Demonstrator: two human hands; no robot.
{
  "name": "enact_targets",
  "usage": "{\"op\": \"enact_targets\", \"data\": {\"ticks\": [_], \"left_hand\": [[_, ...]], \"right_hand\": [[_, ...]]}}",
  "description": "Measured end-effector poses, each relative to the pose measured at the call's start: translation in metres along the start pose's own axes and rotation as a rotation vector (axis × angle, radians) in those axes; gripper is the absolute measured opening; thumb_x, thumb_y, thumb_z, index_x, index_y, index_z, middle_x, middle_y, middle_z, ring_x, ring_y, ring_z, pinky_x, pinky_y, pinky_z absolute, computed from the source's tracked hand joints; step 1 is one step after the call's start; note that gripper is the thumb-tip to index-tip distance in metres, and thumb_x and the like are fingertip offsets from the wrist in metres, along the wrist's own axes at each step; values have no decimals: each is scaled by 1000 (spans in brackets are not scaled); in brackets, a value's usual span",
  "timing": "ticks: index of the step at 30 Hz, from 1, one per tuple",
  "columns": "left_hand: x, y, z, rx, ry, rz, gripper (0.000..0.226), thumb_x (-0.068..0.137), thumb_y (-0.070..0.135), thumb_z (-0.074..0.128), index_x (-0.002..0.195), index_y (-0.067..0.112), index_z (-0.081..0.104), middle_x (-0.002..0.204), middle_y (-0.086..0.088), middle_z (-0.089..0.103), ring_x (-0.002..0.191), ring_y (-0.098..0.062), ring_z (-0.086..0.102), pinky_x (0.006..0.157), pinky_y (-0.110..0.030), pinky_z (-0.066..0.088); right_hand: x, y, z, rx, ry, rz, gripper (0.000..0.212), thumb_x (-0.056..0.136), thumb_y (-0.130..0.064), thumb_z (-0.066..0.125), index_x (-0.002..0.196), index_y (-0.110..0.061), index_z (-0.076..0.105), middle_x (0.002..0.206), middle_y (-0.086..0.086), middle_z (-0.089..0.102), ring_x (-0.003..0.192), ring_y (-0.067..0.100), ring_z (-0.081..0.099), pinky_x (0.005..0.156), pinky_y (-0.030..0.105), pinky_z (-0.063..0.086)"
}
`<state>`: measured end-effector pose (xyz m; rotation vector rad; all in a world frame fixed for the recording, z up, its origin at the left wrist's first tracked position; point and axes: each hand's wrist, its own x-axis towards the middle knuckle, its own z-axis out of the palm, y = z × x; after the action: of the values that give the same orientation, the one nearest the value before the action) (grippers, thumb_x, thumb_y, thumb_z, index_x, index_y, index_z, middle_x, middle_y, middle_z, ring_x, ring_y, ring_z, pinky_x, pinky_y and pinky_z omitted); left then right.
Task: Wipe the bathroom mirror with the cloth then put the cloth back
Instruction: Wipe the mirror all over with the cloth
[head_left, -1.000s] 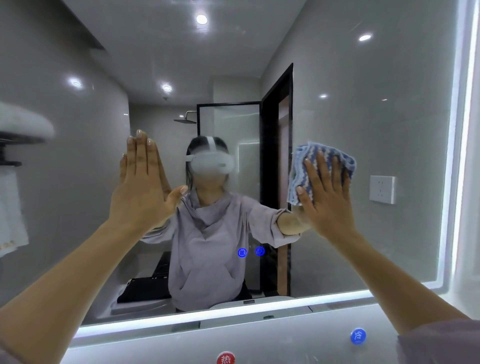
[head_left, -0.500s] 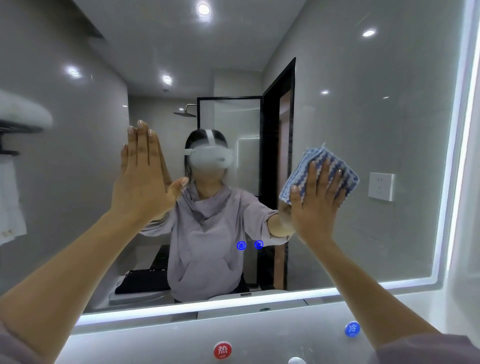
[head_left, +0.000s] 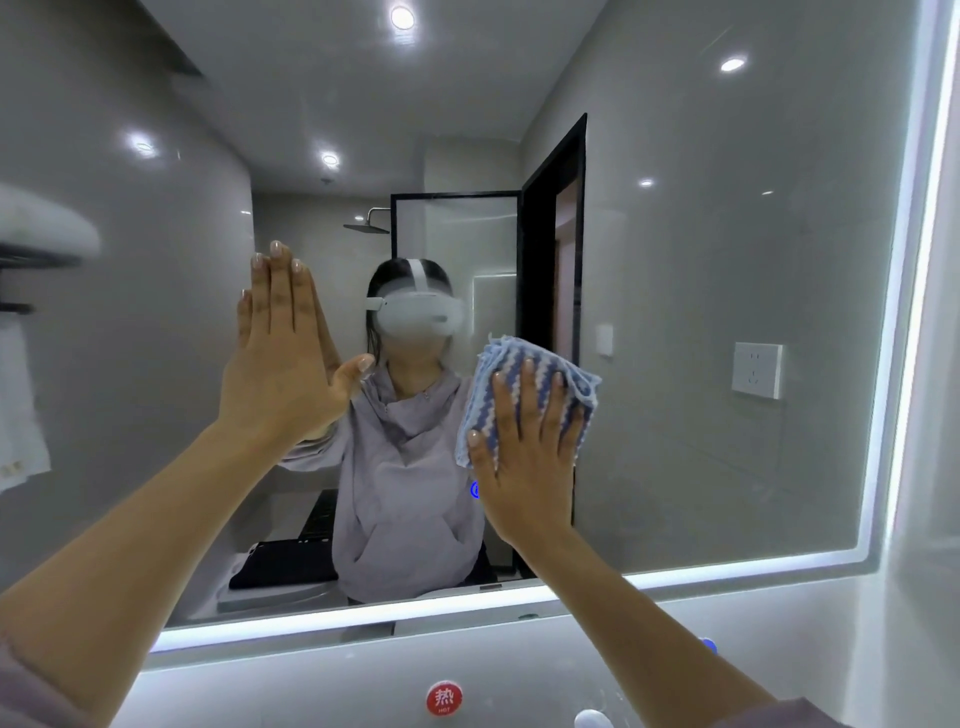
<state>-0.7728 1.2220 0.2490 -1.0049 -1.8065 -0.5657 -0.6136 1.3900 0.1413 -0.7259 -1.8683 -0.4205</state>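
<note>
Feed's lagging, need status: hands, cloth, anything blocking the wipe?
Left hand open, flat on mirror. Right hand presses striped cloth to glass, mid-mirror. Nothing in the way but the left hand.

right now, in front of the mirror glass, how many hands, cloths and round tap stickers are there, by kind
blue and white striped cloth: 1
bare hands: 2, left hand flat on the lit rectangular mirror, right hand pressing the cloth to it
round stickers: 2, a red hot sticker and a blue sticker mostly hidden by the right forearm
total: 5
</note>
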Motion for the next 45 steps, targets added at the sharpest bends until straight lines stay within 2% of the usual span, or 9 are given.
{"op": "enact_targets", "data": {"ticks": [4, 8, 12, 17, 21, 26, 35, 39, 45], "left_hand": [[1, -2, 3, 11, -2, 8, 103, 83, 65, 32, 146, -1, -16, 156, -17, -22, 144, -27, -23, 118, -39, -10], [2, -4, 6, 42, 1, -1, 104, 81, 68, 29, 146, -1, -15, 156, -17, -22, 144, -25, -24, 117, -38, -12], [4, -9, 8, 61, 19, 8, 103, 85, 65, 36, 147, 0, -13, 157, -16, -20, 144, -24, -23, 111, -25, -26], [5, -10, 10, 56, 43, 19, 103, 82, 70, 26, 147, 0, -11, 157, -18, -16, 144, -23, -24, 110, -23, -27], [5, -11, 11, 82, 63, 23, 103, 82, 69, 28, 147, -1, -10, 157, -20, -13, 142, -20, -28, 110, -23, -27], [6, -13, 14, 84, 71, 22, 103, 82, 70, 28, 147, 0, -12, 157, -19, -14, 143, -22, -25, 110, -23, -27], [6, -12, 15, 85, 96, 27, 101, 86, 67, 32, 147, 0, -12, 157, -19, -14, 144, -25, -20, 111, -24, -26], [6, -10, 14, 73, 105, 21, 104, 80, 69, 29, 147, -1, -11, 157, -20, -13, 144, -25, -20, 111, -24, -25], [7, -12, 16, 80, 108, 26, 103, 85, 70, 32, 147, 2, -13, 157, -19, -14, 145, -28, -18, 110, -24, -26]], "right_hand": [[-1, -13, 4, 33, -44, -76, 69, 99, -50, 29, 155, -23, -2, 161, 6, -12, 148, 30, -13, 117, 54, -9], [0, -25, 3, 75, -3, -133, 64, 99, -49, 27, 155, -26, 7, 163, 0, -4, 150, 25, -4, 119, 51, -4], [2, -14, 3, 48, 18, -198, 64, 99, -50, 32, 155, -28, 9, 163, -1, 0, 150, 24, -3, 120, 48, -3], [10, 16, -3, -25, 23, -311, 60, 100, -50, 27, 153, -26, 15, 162, 1, 8, 149, 25, 1, 120, 49, -2], [24, 57, -13, -56, 15, -258, 60, 101, -50, 16, 153, -22, 21, 160, 6, 8, 148, 30, 6, 119, 55, 4], [43, 102, -27, -58, 63, -187, 61, 100, -48, 15, 153, -17, 23, 160, 8, 10, 148, 32, 7, 120, 51, 3], [36, 98, -17, -15, 106, -105, 60, 100, -49, 17, 153, -22, 11, 160, 5, 6, 149, 30, -1, 121, 47, -2], [13, 99, -7, -31, 149, -154, 62, 98, -45, 25, 154, -23, 9, 161, 3, 4, 149, 24, -11, 120, 45, -7], [-24, 98, 5, -33, 109, -174, 61, 99, -46, 24, 154, -23, 11, 163, 1, -4, 149, 26, -8, 120, 45, -9]]}}
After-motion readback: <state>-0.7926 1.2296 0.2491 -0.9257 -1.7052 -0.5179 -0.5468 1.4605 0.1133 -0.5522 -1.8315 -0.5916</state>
